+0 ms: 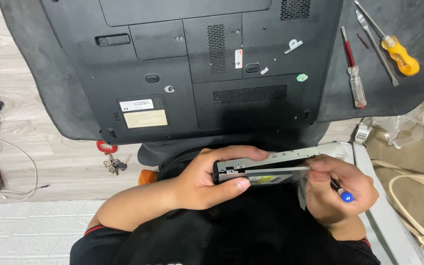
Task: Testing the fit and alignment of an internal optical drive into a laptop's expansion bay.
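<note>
— Where was the optical drive (pixel 266 167) at that moment?

— Out of the machine, held edge-up over the person's lap, just below the near edge of the black laptop (pixel 192 64), which lay upside down on a dark mat (pixel 50 78). The left hand (pixel 207 179) was clamped on the drive's black front end, thumb underneath and fingers curled over the top, likely so the thin side rail faced up and stayed steady.

— And the right hand (pixel 337 189)?

— It pinched the drive's far end with the fingertips while a small screwdriver with a blue cap (pixel 343 194) sat tucked in the palm. Holding the tool that way probably kept it ready without putting the drive down. Whether its tip touched anything could not be told.

— Other tools?

— Laid out on the mat's right side, well apart from the hands: a red-and-clear screwdriver (pixel 354 73), an orange-handled screwdriver (pixel 393 46) and metal tweezers (pixel 376 46) between them. They seemed parked within arm's reach beside the laptop. A bunch of keys (pixel 115 163) lay on the floor to the left.
</note>
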